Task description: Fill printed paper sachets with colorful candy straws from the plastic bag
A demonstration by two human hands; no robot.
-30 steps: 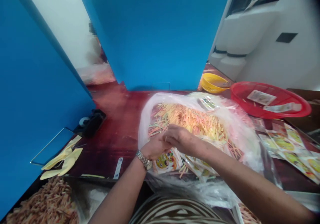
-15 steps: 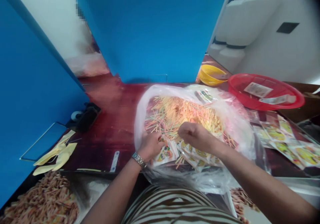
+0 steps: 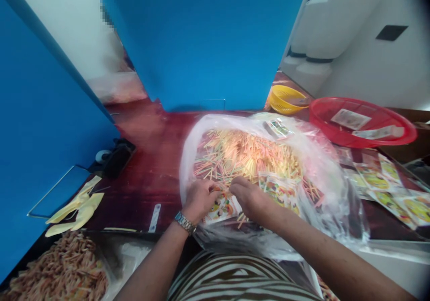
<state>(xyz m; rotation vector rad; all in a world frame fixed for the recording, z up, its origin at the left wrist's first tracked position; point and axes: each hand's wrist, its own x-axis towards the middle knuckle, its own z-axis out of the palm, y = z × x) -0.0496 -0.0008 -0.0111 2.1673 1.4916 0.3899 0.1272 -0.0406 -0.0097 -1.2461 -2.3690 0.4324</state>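
Note:
A large clear plastic bag (image 3: 190,157) lies open on the dark red table, full of thin pastel sticks (image 3: 245,151). My left hand (image 3: 200,199), with a metal watch on its wrist, is closed on the top edge of a small printed packet (image 3: 221,208) at the bag's near side. Close beside it, my right hand (image 3: 247,198) has its fingers pressed together near that packet's upper right corner. What the right fingers hold, if anything, is hidden. More printed packets (image 3: 280,193) rest on the sticks to the right of my right hand.
A red basket (image 3: 363,139) and a yellow basket (image 3: 287,108) stand at the back right. Printed packets (image 3: 379,180) lie at the right. Yellow gloves (image 3: 79,211) and a black tape dispenser (image 3: 117,160) are at the left. Blue panels (image 3: 201,41) rise behind. Brown pieces (image 3: 60,269) fill the lower left.
My right hand has moved left and down, from over the sticks to beside my left hand. The packets to its right are more exposed. My left hand has stayed at its packet.

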